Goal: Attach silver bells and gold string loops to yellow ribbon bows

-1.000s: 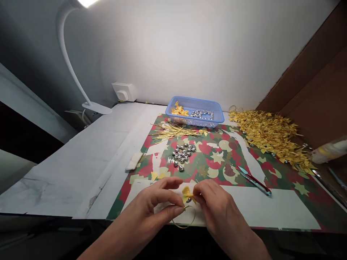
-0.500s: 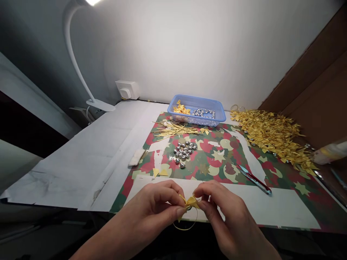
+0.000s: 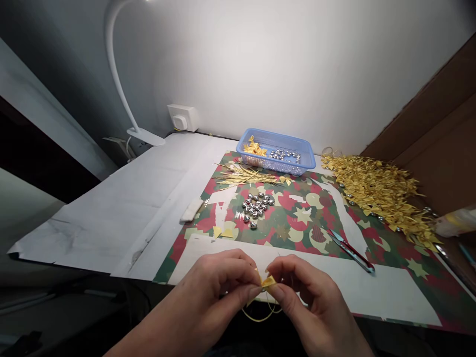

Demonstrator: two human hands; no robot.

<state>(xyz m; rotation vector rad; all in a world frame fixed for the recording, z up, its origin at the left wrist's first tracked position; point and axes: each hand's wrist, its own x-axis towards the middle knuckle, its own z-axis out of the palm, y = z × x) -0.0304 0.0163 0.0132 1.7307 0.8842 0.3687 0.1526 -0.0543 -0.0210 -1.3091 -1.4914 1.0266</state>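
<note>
Between my two hands, at the table's front edge, is a small yellow ribbon bow (image 3: 268, 282). My left hand (image 3: 226, 282) pinches its left side between thumb and fingers. The thumb and index finger of my right hand (image 3: 310, 297) close on its right side. A thin yellow cord (image 3: 257, 320) hangs in a loop below the bow. Something small and shiny shows just under the bow, mostly hidden by my fingertips. Beyond my hands lies a cluster of silver jingle bells (image 3: 256, 208), and to their left a cut yellow ribbon piece (image 3: 223, 232).
Thread snips (image 3: 351, 252) lie to the right. Yellow cords (image 3: 249, 177) lie before a blue basket (image 3: 275, 136) of bows and bells. A heap of gold bows (image 3: 375, 193) fills the right side. A white lamp (image 3: 118, 74) stands at the back left.
The camera view has shifted slightly. My right thumb and index finger have moved in on the bow, covering more of it. A second cord loop now shows below.
</note>
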